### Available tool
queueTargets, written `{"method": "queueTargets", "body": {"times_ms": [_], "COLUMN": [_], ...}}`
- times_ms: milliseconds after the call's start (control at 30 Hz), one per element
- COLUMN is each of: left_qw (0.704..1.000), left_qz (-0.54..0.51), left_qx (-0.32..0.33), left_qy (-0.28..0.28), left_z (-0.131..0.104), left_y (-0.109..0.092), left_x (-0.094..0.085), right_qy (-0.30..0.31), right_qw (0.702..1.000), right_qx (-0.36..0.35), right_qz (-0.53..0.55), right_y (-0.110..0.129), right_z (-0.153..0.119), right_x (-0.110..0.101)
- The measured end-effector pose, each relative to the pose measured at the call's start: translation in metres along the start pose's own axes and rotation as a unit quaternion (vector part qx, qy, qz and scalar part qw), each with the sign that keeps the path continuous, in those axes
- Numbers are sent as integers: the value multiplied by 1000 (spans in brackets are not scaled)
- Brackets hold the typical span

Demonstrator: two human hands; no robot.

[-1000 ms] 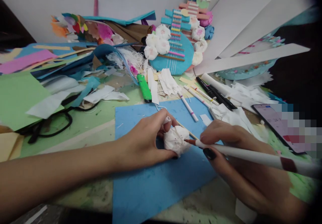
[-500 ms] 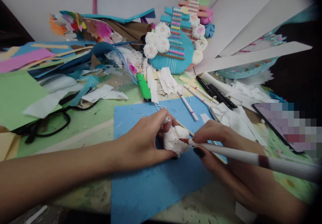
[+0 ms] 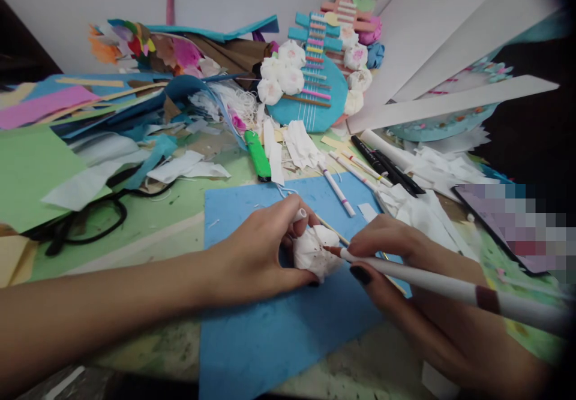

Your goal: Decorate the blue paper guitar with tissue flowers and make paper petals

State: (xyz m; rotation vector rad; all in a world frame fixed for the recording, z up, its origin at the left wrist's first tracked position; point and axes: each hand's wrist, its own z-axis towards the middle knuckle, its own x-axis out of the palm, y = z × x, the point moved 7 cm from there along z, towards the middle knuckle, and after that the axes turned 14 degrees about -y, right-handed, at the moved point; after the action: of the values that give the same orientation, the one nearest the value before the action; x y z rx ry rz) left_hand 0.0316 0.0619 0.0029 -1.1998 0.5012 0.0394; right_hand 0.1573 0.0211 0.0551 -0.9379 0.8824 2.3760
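Between the thumb and fingers of my left hand (image 3: 263, 247) is a crumpled white paper flower (image 3: 310, 259) with small brown dots. A short white tube like a marker cap (image 3: 300, 214) also sticks out of that hand's curled fingers. My right hand (image 3: 434, 319) grips a white felt-tip marker (image 3: 418, 275) with a dark red band. Its brown tip touches the flower or is very close to it. Beneath both hands lies a blue sheet (image 3: 256, 340), and a thin wooden stick (image 3: 330, 227) runs behind the flower, partly hidden.
Beyond the sheet are a green utility knife (image 3: 257, 155), more markers (image 3: 337, 191), black pens (image 3: 389, 169) and white paper scraps (image 3: 416, 211). Glasses (image 3: 96, 220) lie left, a phone (image 3: 499, 226) right. A blue guitar-shaped craft (image 3: 333, 97) with white paper flowers leans at the back.
The marker and my right hand have shifted slightly right and down. The brown tip has moved a little on the flower. My left hand keeps its hold.
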Motion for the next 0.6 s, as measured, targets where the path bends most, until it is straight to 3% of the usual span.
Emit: {"method": "queueTargets", "body": {"times_ms": [367,600], "left_qw": [1000,1000], "left_qz": [3,3], "left_qx": [-10,-9], "left_qy": [5,0], "left_z": [-1,-1], "left_y": [1,1], "left_x": [0,0], "right_qy": [4,18], "right_qw": [1000,999], "right_qx": [1,-15], "right_qz": [-19,46], "right_y": [2,7], "right_z": [0,1], "right_x": [-1,-2]}}
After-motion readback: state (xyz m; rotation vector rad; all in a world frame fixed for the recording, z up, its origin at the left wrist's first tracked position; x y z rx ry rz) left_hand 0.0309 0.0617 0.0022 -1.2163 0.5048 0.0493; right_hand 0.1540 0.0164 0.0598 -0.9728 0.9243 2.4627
